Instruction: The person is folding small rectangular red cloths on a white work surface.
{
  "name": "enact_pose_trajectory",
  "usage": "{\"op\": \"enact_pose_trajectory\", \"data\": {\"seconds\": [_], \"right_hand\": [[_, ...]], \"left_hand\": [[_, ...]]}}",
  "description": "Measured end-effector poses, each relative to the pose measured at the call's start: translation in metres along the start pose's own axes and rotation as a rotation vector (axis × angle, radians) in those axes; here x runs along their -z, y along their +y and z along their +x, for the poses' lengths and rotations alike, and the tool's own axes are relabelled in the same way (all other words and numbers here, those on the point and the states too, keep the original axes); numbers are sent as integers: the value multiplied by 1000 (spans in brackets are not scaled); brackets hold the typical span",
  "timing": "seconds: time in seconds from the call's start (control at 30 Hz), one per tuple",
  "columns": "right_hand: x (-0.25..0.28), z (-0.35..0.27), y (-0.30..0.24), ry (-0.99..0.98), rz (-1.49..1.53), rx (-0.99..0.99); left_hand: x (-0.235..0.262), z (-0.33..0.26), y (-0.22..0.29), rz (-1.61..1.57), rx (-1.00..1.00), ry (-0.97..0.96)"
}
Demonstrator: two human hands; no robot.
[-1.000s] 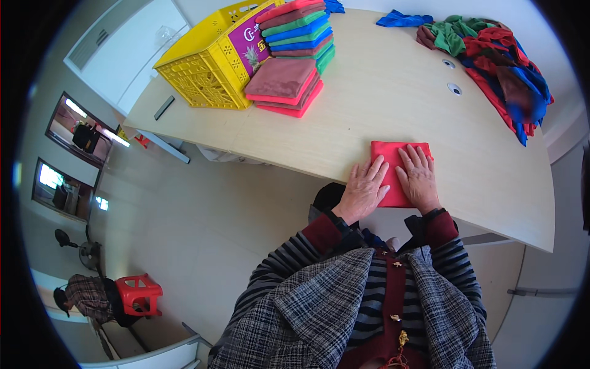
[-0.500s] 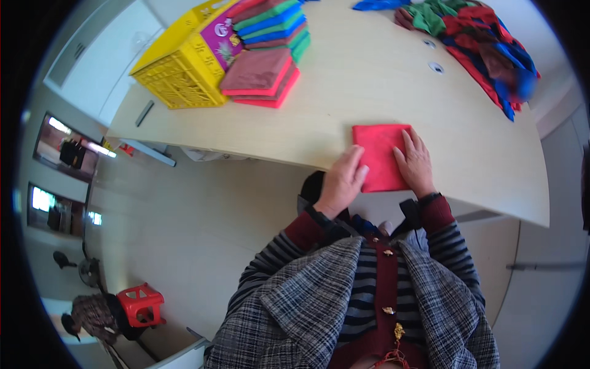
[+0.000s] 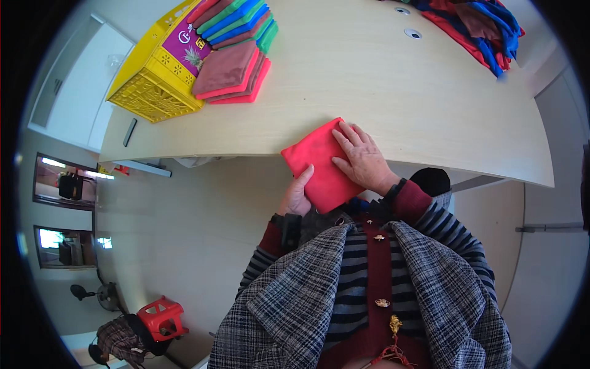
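A folded red cloth [image 3: 321, 161] extends past the table's near edge, tilted, its far corner over the tabletop. My left hand [image 3: 297, 195] grips its near left side, thumb on top and the other fingers hidden beneath. Flat on the cloth's right part rests my right hand [image 3: 366, 158], fingers stretched out and slightly apart. Up to the left stands a pile of folded brown and red cloths [image 3: 228, 72]. Behind it leans a row of folded green, blue, brown and red cloths [image 3: 236, 24].
A yellow plastic crate [image 3: 153, 92] stands at the table's left, behind the cloths. Loose red, blue and brown cloths [image 3: 479, 27] lie heaped at the far right of the pale table [image 3: 356, 80]. On the floor at lower left, a person [image 3: 120, 338] is near a red stool [image 3: 163, 317].
The red cloth has come left and toward me, off the tabletop and turned askew. My left hand has slid under its edge; my right hand has moved along on top. The view has shifted.
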State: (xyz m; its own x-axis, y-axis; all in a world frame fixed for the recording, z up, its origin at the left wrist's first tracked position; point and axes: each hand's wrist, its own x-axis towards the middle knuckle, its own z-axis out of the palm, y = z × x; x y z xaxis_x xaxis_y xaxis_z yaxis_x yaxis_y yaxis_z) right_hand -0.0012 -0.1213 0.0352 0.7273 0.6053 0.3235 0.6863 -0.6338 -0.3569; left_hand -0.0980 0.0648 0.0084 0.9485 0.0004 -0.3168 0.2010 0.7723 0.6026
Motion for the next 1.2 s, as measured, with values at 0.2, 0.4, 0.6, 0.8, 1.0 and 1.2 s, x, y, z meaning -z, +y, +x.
{"op": "enact_pose_trajectory", "data": {"seconds": [0.2,0.4,0.6,0.8,1.0,1.2], "right_hand": [[15,-15,59,113,186,-119],[29,-29,91,235,-79,-136],[33,-32,87,204,-186,-217],[31,-22,73,226,-147,-212],[34,-34,88,216,-213,-247],[36,-32,89,245,-21,-217]], "left_hand": [[10,-8,44,54,-17,47],[-20,5,169,108,-156,97],[-49,82,301,188,-380,34],[8,172,351,-41,-486,282],[58,240,307,-137,-280,395],[103,226,355,-93,7,-42]]}}
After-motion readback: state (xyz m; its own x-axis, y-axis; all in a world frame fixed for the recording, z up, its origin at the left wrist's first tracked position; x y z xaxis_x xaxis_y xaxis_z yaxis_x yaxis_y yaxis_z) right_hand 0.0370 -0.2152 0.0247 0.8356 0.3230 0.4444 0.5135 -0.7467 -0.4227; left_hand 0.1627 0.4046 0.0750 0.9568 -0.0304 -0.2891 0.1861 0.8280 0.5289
